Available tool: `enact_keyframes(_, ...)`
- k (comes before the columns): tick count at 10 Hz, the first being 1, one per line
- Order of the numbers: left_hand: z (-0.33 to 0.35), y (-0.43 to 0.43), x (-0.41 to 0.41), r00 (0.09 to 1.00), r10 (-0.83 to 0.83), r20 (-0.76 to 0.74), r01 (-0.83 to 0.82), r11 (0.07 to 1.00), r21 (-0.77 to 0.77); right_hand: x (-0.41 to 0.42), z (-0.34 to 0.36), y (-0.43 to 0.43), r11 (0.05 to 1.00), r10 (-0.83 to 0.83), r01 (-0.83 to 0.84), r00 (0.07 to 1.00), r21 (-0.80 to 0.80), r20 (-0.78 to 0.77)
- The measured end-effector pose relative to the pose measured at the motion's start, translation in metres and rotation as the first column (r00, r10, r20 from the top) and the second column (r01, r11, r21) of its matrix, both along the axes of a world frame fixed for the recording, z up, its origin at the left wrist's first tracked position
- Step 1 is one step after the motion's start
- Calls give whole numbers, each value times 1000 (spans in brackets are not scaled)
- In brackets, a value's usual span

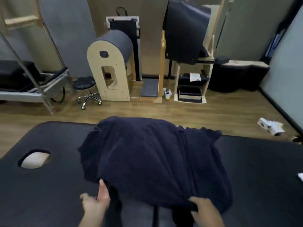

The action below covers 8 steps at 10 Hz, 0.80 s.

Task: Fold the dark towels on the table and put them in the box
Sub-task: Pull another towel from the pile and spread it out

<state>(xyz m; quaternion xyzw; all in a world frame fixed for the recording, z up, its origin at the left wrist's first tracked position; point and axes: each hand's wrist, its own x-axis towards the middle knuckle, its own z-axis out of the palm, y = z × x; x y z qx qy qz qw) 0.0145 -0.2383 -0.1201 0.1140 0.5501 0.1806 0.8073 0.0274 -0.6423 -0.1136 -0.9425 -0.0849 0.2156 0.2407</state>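
Observation:
A large dark navy towel [152,154] lies rumpled across the black padded table [49,185], spread from the far edge toward me. My left hand [96,200] sits at the towel's near left corner with fingers extended, one fingertip touching the cloth edge. My right hand [201,208] grips the towel's near right edge, fingers curled into the fabric. The near edge of the towel looks lifted a little off the table. No box is in view.
The table has an oval face hole [35,158] at the left. Beyond it on the wooden floor stand a wooden barrel apparatus [111,68], a wheeled stool [86,90], a wooden shelf unit [193,82] and scattered papers [270,126].

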Motion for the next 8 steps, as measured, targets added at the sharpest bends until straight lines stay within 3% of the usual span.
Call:
enact_keyframes(1,-6,-51,-42,928,-372,-10,369,923,-105,-25,-15,0,999,33,-33,999,9,43)
enact_keyframes(2,10,-112,-44,390,-914,-112,907,402,-122,-31,-9,21,998,30,-36,990,44,136)
enact_keyframes(3,23,-164,-32,291,-955,55,956,288,-53,-33,-6,45,990,-30,-2,975,142,222)
enact_keyframes(4,38,-190,-11,564,-802,197,815,579,22,-33,8,67,962,-48,-24,965,272,256)
enact_keyframes(5,53,-191,6,709,-671,218,693,720,-37,-26,25,73,886,-194,92,964,455,183)
enact_keyframes(6,76,-190,10,706,-649,282,699,703,-131,-9,30,74,668,-430,426,890,610,-151)
enact_keyframes(7,102,-195,1,598,-741,306,797,589,-132,18,32,75,250,-475,806,585,536,-658)
enact_keyframes(8,134,-183,-8,496,-780,381,861,498,-101,43,33,75,149,-511,875,467,461,-721)
